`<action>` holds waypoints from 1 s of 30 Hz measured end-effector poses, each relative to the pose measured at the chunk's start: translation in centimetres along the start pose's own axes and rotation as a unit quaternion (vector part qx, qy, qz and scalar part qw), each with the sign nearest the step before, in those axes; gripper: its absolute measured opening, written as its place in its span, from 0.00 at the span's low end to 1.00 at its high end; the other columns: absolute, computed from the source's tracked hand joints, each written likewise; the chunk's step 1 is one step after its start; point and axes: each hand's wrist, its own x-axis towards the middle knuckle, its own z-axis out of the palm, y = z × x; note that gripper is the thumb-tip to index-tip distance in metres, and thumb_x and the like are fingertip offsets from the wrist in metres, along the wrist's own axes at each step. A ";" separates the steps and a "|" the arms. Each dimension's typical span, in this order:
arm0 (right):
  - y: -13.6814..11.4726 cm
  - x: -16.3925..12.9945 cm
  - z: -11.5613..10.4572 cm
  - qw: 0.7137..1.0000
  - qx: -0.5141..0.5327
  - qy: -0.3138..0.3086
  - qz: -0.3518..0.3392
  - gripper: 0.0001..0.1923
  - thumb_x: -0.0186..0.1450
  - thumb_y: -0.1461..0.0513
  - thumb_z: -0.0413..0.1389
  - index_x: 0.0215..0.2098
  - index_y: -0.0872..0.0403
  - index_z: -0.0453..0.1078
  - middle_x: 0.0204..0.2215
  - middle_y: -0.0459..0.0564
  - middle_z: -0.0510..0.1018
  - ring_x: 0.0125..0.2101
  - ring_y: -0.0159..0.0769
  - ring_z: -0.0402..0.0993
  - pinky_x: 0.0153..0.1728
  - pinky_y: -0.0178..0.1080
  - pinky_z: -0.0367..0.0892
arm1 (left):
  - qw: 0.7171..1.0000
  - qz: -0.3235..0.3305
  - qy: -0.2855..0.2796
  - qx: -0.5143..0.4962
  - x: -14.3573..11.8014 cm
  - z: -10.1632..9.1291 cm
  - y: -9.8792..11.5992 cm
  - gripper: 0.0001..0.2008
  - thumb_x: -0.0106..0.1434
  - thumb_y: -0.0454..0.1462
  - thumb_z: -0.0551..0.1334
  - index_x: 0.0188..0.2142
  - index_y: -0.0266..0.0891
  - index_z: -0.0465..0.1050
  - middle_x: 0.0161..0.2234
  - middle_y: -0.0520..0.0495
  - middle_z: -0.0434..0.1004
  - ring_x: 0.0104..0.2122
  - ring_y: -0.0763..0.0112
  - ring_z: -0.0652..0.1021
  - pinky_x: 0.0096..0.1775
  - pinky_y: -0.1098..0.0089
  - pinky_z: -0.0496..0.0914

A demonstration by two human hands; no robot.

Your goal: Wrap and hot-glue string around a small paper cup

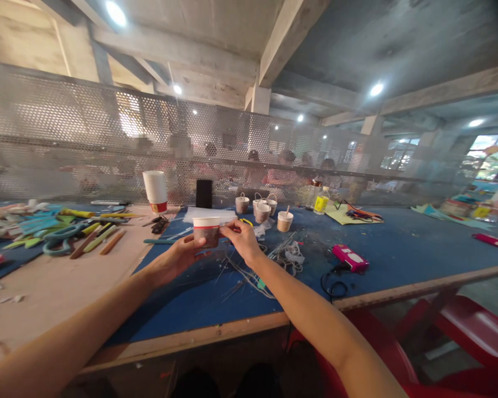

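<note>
Both hands' grip (178, 257) (243, 237) clamps a paper cup (206, 229), contents seemingly hidden.

Cup (206, 229) white-rimmed, brown; table (398, 249) blue; glue gun (349, 257) pink.

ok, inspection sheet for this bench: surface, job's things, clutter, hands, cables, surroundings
surface: blue mat on a wood-edged table, bare board to the left.
job's things: paper cup with white rim, held above the mat.
clutter: stack of cups, small handled cups, thin wires, pink device, sticks and scissors at left, yellow bottle.
hands: left hand grips the cup from below; right hand pinches its rim side.
cables: black cable coiled by the pink device.
surroundings: perforated metal screen, people seated behind it; red chair.
</note>
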 end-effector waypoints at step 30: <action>-0.3 0.1 0.0 0.995 0.067 0.019 0.070 0.13 0.52 0.53 0.65 0.22 0.52 0.71 0.21 0.41 0.74 0.28 0.33 0.69 0.35 0.36 0.63 | 0.999 -0.009 -0.033 -0.003 0.1 -0.7 -0.1 0.20 0.61 0.41 0.69 0.53 0.41 0.80 0.56 0.40 0.79 0.60 0.49 0.72 0.57 0.58 0.68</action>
